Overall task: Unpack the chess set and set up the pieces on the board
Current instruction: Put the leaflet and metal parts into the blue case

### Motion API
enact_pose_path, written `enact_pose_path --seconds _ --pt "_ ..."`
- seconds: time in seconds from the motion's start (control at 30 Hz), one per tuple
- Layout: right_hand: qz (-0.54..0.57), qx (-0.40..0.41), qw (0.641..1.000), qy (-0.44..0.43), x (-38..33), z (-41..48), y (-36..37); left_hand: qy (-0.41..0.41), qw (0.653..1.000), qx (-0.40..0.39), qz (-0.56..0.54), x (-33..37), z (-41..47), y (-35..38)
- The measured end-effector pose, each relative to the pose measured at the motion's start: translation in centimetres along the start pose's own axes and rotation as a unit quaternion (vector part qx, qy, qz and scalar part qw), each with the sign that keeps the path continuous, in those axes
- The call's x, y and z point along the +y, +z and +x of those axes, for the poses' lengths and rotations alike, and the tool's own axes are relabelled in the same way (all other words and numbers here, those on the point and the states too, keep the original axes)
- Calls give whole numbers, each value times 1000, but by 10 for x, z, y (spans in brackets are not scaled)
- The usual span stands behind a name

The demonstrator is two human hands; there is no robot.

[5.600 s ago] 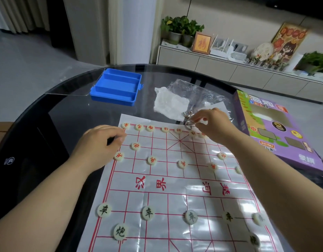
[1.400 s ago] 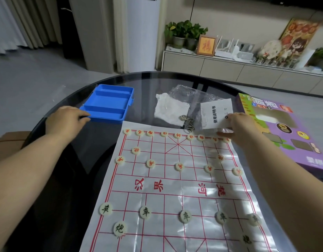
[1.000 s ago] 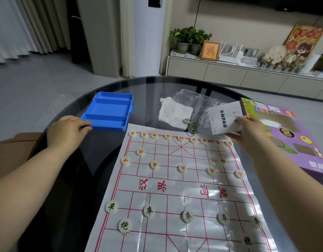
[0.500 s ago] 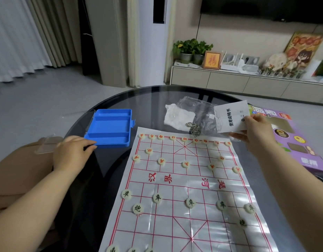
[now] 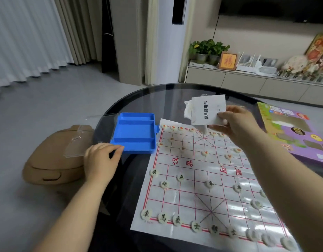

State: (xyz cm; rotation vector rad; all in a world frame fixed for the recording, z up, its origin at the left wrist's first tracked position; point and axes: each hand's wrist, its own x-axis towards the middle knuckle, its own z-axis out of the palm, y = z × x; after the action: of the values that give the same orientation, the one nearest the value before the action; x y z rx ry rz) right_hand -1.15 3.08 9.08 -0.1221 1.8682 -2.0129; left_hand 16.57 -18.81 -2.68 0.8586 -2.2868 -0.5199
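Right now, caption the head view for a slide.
Right hand holds white paper leaflet; left hand touches blue plastic tray.

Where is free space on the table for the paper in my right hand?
Bare glass beyond the blue tray, toward the far rim; also the board, its middle band. Its end rows of pieces are crowded.

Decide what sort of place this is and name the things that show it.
Most likely a home living room: floor-length curtains, a low sideboard carrying potted plants and a framed picture, and a round glass table.
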Motion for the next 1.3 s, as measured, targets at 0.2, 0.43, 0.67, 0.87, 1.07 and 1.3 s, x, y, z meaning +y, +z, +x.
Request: enact_pose_path --seconds 0.2,0.43,0.67,0.87,1.07,1.3 --pt "-2 -25 1000 16 18 1 67 -192 974 74 -94 -4 -8 -11" --pt "-113 -48 991 45 51 20 135 -212 964 -13 -162 -22 1 -8" --pt "-275 -70 956 -80 88 43 175 -158 983 -27 -91 -26 7 -1" --pt "-271 -16 957 -107 94 55 183 -144 988 -43 -44 -26 6 1" --pt "-335 -10 938 -92 97 65 190 -130 989 -44 -60 -29 6 2" --pt "-665 -86 707 -227 102 60 184 -116 992 -30 -29 -30 3 -3"
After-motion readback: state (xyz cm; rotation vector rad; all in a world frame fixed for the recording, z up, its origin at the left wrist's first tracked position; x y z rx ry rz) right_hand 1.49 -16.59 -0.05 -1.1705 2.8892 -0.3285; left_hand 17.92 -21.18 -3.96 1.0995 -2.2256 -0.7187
